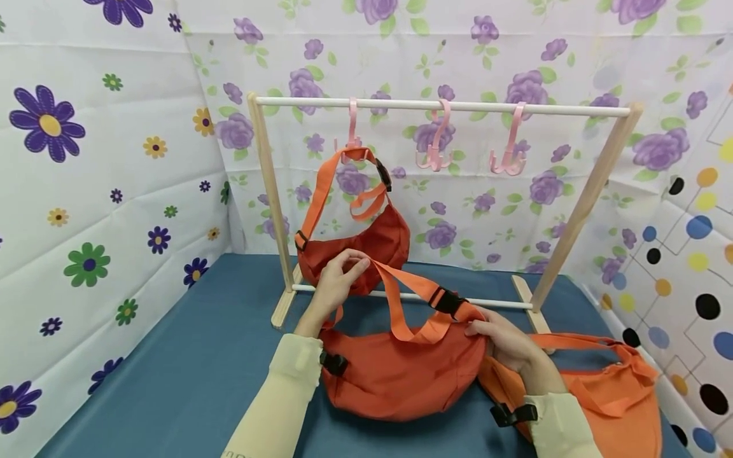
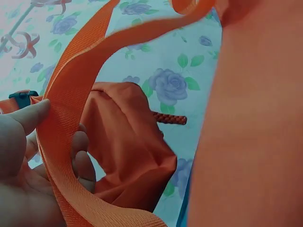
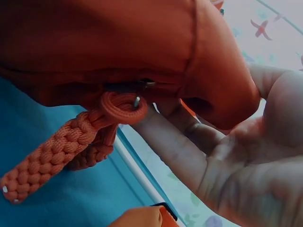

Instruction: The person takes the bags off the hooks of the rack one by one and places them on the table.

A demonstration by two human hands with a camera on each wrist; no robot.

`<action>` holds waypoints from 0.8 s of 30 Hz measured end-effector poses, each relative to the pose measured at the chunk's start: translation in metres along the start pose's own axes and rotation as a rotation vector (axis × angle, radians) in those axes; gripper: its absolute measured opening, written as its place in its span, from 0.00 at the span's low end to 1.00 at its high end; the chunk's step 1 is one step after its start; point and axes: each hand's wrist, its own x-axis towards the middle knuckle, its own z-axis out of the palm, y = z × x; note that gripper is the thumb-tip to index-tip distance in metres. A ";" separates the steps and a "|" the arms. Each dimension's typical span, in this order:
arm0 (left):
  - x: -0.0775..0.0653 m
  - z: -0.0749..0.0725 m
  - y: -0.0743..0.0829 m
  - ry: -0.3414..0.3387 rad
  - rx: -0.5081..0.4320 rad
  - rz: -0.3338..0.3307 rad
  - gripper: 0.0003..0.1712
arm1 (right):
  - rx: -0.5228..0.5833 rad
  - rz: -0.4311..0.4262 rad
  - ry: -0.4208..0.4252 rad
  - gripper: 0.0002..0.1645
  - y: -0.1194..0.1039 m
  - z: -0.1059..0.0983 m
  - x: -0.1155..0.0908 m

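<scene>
A dark orange shoulder bag (image 1: pixel 401 375) is held up over the blue table between both hands. My left hand (image 1: pixel 335 280) pinches its orange webbing strap (image 1: pixel 420 284) between thumb and fingers, as the left wrist view also shows. My right hand (image 1: pixel 506 343) grips the bag's right end, near the black buckle (image 1: pixel 448 301). From the bag's zipper hangs a braided pull (image 3: pixel 52 161) in the right wrist view. Just behind my left hand, a similar dark orange bag (image 1: pixel 392 238) hangs by its strap from a pink hook (image 1: pixel 353 127).
Two more pink hooks (image 1: pixel 438 143) (image 1: pixel 508 149) hang on the white rod (image 1: pixel 389 102) of a wooden rack (image 1: pixel 590 197). A lighter orange bag (image 1: pixel 627 407) lies on the table (image 1: pixel 189 356) at the right. Flowered cloth walls (image 1: pixel 132 210) enclose the table.
</scene>
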 end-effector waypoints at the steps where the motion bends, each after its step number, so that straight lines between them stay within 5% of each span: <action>1: -0.001 0.001 -0.001 0.009 -0.010 -0.003 0.16 | -0.003 0.011 0.003 0.23 0.001 0.000 0.000; 10: -0.010 0.007 -0.017 0.069 -0.060 -0.019 0.15 | -0.040 0.097 -0.005 0.35 0.002 0.004 0.004; 24: -0.008 0.008 -0.036 -0.040 -0.035 -0.031 0.15 | -0.147 0.123 -0.016 0.39 0.000 -0.006 -0.002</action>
